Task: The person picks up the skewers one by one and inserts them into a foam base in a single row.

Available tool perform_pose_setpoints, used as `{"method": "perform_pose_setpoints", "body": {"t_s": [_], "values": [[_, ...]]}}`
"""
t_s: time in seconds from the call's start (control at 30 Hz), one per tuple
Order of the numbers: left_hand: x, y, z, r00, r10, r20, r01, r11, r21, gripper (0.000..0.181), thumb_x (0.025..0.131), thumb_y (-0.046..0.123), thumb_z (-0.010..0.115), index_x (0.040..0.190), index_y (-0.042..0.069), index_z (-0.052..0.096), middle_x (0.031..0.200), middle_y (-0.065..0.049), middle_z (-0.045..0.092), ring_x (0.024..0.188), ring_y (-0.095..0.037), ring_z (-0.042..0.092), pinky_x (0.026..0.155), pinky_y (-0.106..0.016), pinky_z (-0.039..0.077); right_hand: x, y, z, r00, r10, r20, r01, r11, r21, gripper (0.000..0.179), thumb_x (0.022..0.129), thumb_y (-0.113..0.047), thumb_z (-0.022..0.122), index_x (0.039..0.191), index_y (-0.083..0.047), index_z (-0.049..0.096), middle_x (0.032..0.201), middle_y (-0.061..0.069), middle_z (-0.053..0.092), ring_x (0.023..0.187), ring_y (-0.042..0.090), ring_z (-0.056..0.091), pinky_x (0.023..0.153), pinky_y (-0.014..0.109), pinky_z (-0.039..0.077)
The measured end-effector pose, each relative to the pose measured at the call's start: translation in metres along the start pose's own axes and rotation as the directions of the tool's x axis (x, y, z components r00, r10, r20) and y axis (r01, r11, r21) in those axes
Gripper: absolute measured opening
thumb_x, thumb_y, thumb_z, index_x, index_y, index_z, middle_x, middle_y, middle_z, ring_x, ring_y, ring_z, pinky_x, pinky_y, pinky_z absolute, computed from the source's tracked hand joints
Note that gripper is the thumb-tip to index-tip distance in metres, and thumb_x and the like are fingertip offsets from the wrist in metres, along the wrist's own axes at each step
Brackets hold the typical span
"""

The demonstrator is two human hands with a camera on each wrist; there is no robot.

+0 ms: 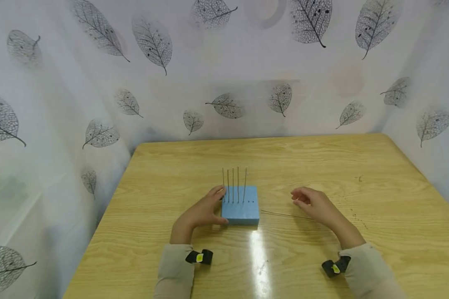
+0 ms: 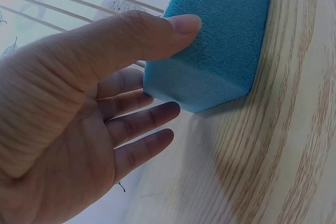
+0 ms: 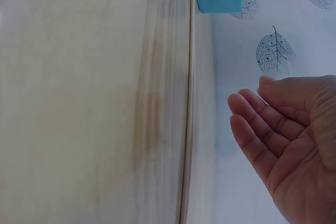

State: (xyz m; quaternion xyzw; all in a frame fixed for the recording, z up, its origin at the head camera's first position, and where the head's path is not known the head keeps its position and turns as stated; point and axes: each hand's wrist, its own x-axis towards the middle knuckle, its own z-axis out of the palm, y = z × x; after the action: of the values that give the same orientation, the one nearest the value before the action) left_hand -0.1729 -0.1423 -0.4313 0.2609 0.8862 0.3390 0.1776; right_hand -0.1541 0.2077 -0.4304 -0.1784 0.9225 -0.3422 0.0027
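Observation:
A blue foam block [image 1: 241, 211] sits on the table with several thin sticks [image 1: 233, 187] standing upright in a row across its top. Small dark holes [image 1: 250, 202] show to the right of the row. My left hand [image 1: 200, 214] holds the block at its left side, the thumb [image 2: 184, 27] against the front face and the fingers toward the back corner. Over the table to the right hovers my right hand [image 1: 314, 205], its fingers loosely bent and holding nothing. Below it, thin sticks [image 3: 188, 103] lie close together on the table, their left ends near the block.
The wooden table [image 1: 142, 257] reaches back to a pale curtain [image 1: 243, 54] printed with leaves, which also hangs at both sides. Small dark marks [image 1: 355, 216] dot the tabletop at the right. Black bands with cameras [image 1: 200, 257] are on both wrists.

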Motion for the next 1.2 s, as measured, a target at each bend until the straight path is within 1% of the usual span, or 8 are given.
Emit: {"method": "perform_pose_setpoints", "body": {"t_s": [0.27,0.47,0.63,0.8,0.93,1.07,1.2], "values": [[0.002,-0.001,0.000,1.000,-0.002,-0.002,0.002,1.000,0.010,0.096,0.077,0.022,0.080,0.150,0.003,0.021,0.157,-0.012,0.014,0.141,-0.029,0.020,0.109,-0.045,0.029,-0.001,0.004,0.001,1.000,-0.015,0.023,0.015,1.000,0.009,0.020,0.088,0.000,0.062,0.107,0.005,0.063,0.092,0.005,0.066,0.078,0.015,0.060,0.069,0.029,0.051],[0.003,-0.001,0.000,1.000,-0.001,-0.002,0.001,1.000,0.015,0.097,0.076,0.022,0.081,0.150,0.003,0.022,0.157,-0.012,0.014,0.141,-0.029,0.019,0.109,-0.045,0.029,-0.001,0.005,0.002,0.995,-0.012,0.097,0.009,0.999,0.035,0.019,0.089,-0.001,0.061,0.107,0.004,0.062,0.090,0.004,0.064,0.076,0.012,0.058,0.065,0.027,0.049],[0.003,-0.001,0.001,1.000,0.000,-0.002,0.000,1.000,0.018,0.097,0.076,0.023,0.081,0.150,0.003,0.022,0.157,-0.012,0.014,0.141,-0.029,0.019,0.109,-0.045,0.029,-0.001,0.005,0.004,0.990,-0.012,0.140,0.010,1.000,0.019,0.018,0.089,-0.003,0.061,0.106,0.002,0.062,0.085,0.000,0.061,0.073,0.009,0.054,0.063,0.027,0.047],[0.002,0.000,0.000,1.000,-0.004,-0.003,0.004,1.000,0.021,0.097,0.076,0.023,0.081,0.150,0.004,0.022,0.157,-0.011,0.014,0.142,-0.028,0.018,0.109,-0.046,0.029,0.000,0.006,0.006,0.986,-0.005,0.166,0.005,1.000,0.004,0.017,0.087,0.000,0.060,0.103,0.002,0.062,0.083,-0.003,0.060,0.070,0.007,0.052,0.063,0.027,0.047],[0.002,0.001,0.000,1.000,-0.005,-0.002,0.005,1.000,0.023,0.097,0.076,0.022,0.081,0.150,0.004,0.021,0.157,-0.011,0.014,0.142,-0.028,0.018,0.109,-0.045,0.029,0.001,0.007,0.008,0.984,0.006,0.180,-0.006,1.000,0.002,0.017,0.085,0.002,0.060,0.102,0.001,0.063,0.082,-0.003,0.060,0.070,0.007,0.051,0.063,0.026,0.046],[0.002,0.001,0.000,1.000,-0.007,0.001,0.007,1.000,0.019,0.097,0.076,0.022,0.081,0.150,0.004,0.022,0.157,-0.012,0.014,0.142,-0.029,0.018,0.109,-0.046,0.028,0.000,0.007,0.009,0.982,-0.004,0.191,0.001,1.000,0.014,0.016,0.085,0.003,0.061,0.100,0.002,0.062,0.081,-0.002,0.060,0.071,0.008,0.050,0.063,0.026,0.046],[0.002,0.001,0.001,1.000,-0.008,0.000,0.008,1.000,0.016,0.097,0.076,0.021,0.081,0.150,0.004,0.022,0.156,-0.012,0.015,0.142,-0.029,0.018,0.109,-0.046,0.028,-0.001,0.007,0.011,0.979,-0.019,0.202,0.018,1.000,0.004,0.017,0.083,0.003,0.062,0.100,0.001,0.063,0.081,-0.003,0.060,0.071,0.008,0.051,0.063,0.026,0.046]]}}
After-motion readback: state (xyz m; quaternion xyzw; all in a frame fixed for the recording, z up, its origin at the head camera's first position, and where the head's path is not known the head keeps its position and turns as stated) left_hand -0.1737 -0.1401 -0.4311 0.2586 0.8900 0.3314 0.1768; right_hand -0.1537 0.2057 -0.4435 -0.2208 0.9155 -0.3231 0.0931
